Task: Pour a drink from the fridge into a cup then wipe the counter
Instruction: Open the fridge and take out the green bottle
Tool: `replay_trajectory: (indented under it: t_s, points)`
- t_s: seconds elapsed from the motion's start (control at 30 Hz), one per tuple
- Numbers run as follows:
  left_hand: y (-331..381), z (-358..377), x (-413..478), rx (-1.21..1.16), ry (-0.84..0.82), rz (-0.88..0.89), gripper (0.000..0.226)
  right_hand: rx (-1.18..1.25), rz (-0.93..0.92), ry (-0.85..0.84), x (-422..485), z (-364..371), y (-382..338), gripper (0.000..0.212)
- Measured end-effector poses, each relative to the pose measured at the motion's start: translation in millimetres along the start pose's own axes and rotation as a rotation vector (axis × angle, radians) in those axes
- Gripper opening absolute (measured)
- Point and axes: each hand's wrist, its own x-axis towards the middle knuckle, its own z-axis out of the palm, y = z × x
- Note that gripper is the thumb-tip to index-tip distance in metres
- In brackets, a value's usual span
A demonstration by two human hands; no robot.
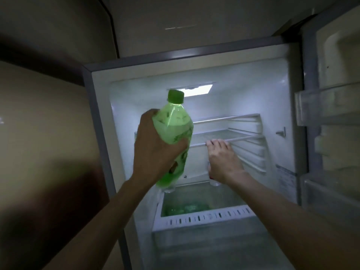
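Observation:
A large green plastic bottle (173, 121) with a green cap and a printed label is held up in front of the open fridge (280, 106), tilted slightly right. My left hand (153, 149) is wrapped around its middle. My right hand (222, 158) reaches into the fridge, fingers curled over the front edge of a glass shelf (237, 138). A small object shows under that hand, mostly hidden. No cup or cloth is in view.
The fridge door (335, 114) stands open on the right with pale door racks. A clear drawer (202, 213) with green things inside sits below the shelves. A beige wall or cabinet side (42, 133) closes in the left.

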Motion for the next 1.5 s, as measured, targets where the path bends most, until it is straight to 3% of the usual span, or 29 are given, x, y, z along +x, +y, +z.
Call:
replay_trajectory:
  t_s: [0.2,0.4,0.53,0.67,0.97,1.37,1.5]
  points:
    - [-16,12,-67,0.049,-0.165,-0.269,0.082,0.126,0.049,0.029,-35,-23,-10,0.037]
    - [-19,20,-141,0.016,-0.238,-0.430,0.078,0.310,0.074,-0.158,-98,-28,-15,0.026]
    - [-11,18,-188,-0.009,-0.297,-0.510,0.077,0.289,0.071,-0.276,-147,-25,-18,0.027]
    - [2,14,-227,-0.020,-0.363,-0.560,0.073,0.247,0.093,-0.368,-190,-31,-15,0.012]
    - [40,-28,-283,-0.050,-0.431,-0.571,0.076,0.194,0.173,-0.482,-276,-75,-17,0.035]
    - [111,-100,-372,-0.095,-0.549,-0.598,0.084,0.093,0.215,-0.539,-418,-158,-27,0.027]
    - [135,-112,-388,-0.116,-0.549,-0.618,0.081,0.097,0.269,-0.584,-444,-182,-24,0.037]
